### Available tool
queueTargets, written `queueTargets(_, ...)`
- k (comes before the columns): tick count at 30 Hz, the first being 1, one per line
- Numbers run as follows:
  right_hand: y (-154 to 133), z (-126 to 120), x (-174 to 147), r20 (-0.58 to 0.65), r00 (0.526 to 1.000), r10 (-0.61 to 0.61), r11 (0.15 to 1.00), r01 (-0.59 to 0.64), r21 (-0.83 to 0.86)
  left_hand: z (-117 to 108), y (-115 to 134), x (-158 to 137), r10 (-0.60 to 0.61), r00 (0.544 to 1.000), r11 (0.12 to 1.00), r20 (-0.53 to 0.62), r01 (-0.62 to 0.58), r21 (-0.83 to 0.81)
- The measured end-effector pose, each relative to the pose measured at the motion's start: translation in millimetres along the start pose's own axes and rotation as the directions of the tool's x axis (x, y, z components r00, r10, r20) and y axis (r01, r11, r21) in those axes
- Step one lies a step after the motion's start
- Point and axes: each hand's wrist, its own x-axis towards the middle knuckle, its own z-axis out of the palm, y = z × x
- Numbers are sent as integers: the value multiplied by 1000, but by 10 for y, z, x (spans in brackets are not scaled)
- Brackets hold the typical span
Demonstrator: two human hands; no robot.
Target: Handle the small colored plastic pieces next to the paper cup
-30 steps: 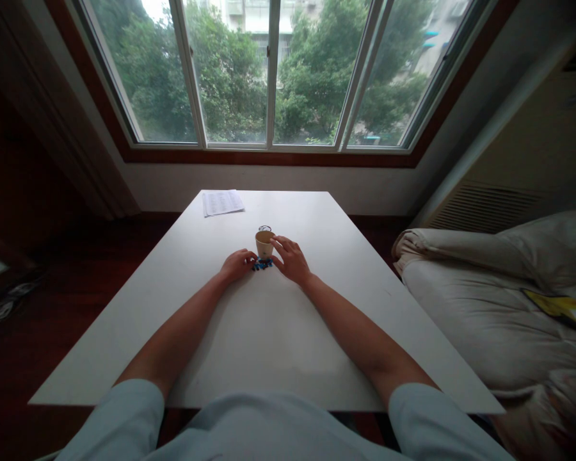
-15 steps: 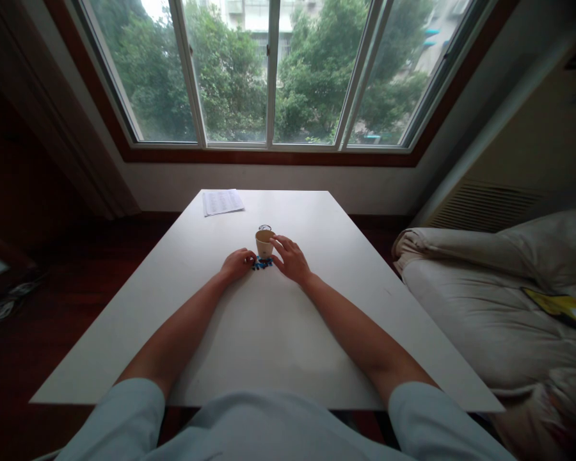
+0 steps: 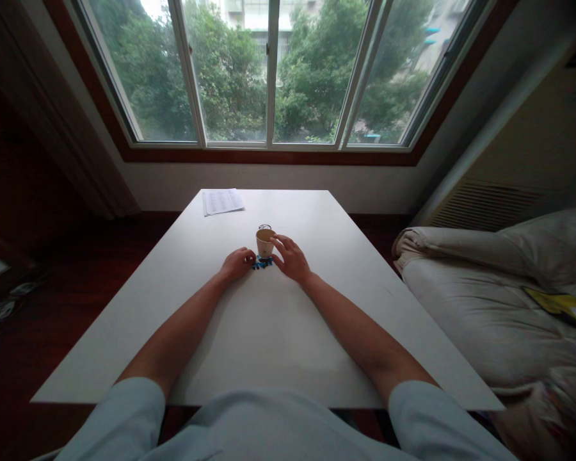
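Observation:
A light brown paper cup stands on the white table, its mouth facing up and towards me. Small blue and dark pieces lie in a loose cluster at its near side, too small to name. To their left rests my left hand, fingers curled and fingertips together at the edge of the cluster; whatever they may pinch is hidden. My right hand is on the cup's right, with fingers spread and fingertips at the rim, and the thumb lower by the pieces. A thin dark looped outline shows just behind the cup.
Printed paper sheets lie at the far left corner of the white table. Beyond it is a wall with a wide window. A beige sofa stands on the right, and cables lie on the dark floor at left.
The paper cup sits very slightly further away and to the right. Both hands stay practically where they were.

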Motion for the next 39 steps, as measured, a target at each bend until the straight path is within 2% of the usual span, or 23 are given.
queueTargets(15, 32, 7, -24, -57, 997, 56, 997, -52, 64, 18, 0, 1, 11, 996, 998, -94, -16, -56)
queueTargets(24, 18, -16, -28, -55, 996, 68, 996, -64, 68, 22, 11, -1, 46, 994, 996, -101, -54, -76)
queueTargets(39, 113, 35, -38, -140, 974, 180, 981, -166, 101, 9, 41, 7, 25, 983, 993, -181, -46, -113)
